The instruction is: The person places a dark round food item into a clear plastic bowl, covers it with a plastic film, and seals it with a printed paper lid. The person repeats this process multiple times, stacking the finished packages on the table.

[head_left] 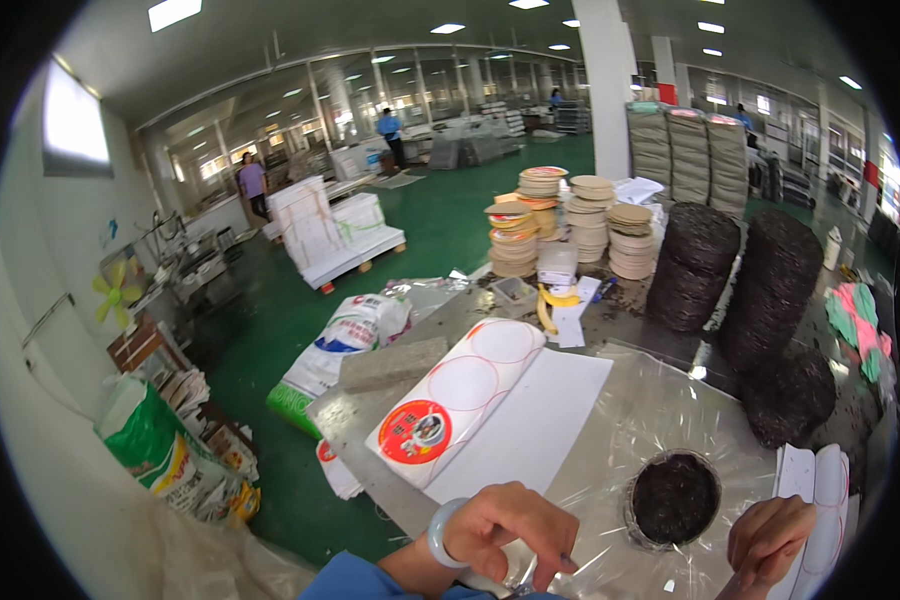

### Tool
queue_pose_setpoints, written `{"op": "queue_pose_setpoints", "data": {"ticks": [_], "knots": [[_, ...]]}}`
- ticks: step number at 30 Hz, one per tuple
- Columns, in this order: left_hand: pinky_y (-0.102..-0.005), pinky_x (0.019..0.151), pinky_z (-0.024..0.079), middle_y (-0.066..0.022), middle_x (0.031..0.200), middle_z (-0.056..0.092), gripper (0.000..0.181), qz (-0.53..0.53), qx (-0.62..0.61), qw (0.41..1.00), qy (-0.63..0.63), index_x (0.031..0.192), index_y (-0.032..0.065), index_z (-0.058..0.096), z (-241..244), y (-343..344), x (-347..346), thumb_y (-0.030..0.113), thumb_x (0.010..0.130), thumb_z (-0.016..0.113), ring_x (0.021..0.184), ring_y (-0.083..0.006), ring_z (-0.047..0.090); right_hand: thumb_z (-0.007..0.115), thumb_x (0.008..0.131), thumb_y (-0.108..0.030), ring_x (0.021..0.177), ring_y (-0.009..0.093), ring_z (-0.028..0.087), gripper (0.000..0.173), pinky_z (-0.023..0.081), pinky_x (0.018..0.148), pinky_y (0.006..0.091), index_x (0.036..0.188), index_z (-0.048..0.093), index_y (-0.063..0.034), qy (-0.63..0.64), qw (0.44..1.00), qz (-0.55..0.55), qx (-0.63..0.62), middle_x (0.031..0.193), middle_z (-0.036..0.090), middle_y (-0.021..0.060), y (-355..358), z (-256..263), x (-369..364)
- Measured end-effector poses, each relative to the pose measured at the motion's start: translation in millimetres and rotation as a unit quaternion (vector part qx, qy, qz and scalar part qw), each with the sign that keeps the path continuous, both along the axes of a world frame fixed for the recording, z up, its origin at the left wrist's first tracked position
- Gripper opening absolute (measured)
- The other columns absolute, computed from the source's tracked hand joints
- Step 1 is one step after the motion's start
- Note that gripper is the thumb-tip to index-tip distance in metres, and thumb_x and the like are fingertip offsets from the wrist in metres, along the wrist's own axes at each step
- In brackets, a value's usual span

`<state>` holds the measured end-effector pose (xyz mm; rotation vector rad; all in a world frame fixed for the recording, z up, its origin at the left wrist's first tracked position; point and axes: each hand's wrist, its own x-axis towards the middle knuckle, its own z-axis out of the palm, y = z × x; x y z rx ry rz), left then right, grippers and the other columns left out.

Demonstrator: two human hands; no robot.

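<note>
Clear plastic film [607, 442] is spread over the metal table, and a round, dark, shredded mass [675, 499] sits in a ring on it. To the left of this mass is my left hand [521, 529], with a pale bangle on the wrist and fingers bent down at the film; whether it grips the film is unclear. My right hand [769, 532] is curled at the right of the mass, its fingertips hidden. Beyond my left hand lies a sheet of round stickers [457, 397], one printed red, on white paper [540, 412].
Tall stacks of dark round cakes [694, 266] stand at the right rear, near piles of round cards [589, 225]. A banana peel [555, 300], a plastic tub [514, 292] and a grey slab [394, 364] lie farther back. Sacks [337, 345] stand left; other people are in the distance.
</note>
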<state>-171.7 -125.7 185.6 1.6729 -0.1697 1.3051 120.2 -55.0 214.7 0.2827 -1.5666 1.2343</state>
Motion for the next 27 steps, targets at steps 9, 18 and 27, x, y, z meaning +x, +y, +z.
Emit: {"op": "queue_pose_setpoints", "data": {"ticks": [9, 18, 27], "knots": [[-0.0367, 0.057, 0.049, -0.0193, 0.084, 0.065, 0.048, -0.058, 0.074, 0.995, 0.034, 0.107, -0.0037, 0.063, -11, -38, -3, 0.041, 0.092, 0.059, 0.067, -0.0303, 0.062, 0.060, 0.094, -0.022, 0.039, 0.011, 0.049, 0.022, 0.036, 0.037, 0.0244, 0.104, 0.061, -0.0032, 0.000, 0.973, 0.189, 0.129, 0.053, 0.056, 0.0018, -31, 73, -69], [-0.0395, 0.065, 0.052, -0.0179, 0.090, 0.068, 0.042, -0.054, 0.006, 0.992, 0.113, 0.102, -0.0074, 0.067, 2, -42, 5, 0.032, 0.087, 0.070, 0.078, -0.0310, 0.065, 0.048, 0.094, -0.001, 0.040, 0.011, 0.044, 0.042, 0.036, 0.039, 0.0235, 0.109, 0.069, -0.0336, -0.032, 0.957, 0.232, 0.173, 0.054, 0.055, 0.0001, -34, 91, -46], [-0.0414, 0.073, 0.051, -0.0183, 0.098, 0.067, 0.043, -0.070, -0.031, 0.983, 0.166, 0.109, -0.0088, 0.063, -6, -29, 21, 0.028, 0.088, 0.068, 0.087, -0.0331, 0.063, 0.049, 0.090, 0.001, 0.041, 0.010, 0.043, 0.043, 0.035, 0.039, 0.0222, 0.101, 0.073, -0.0331, 0.047, 0.964, 0.183, 0.188, 0.055, 0.055, 0.0004, -41, 101, -40]]}}
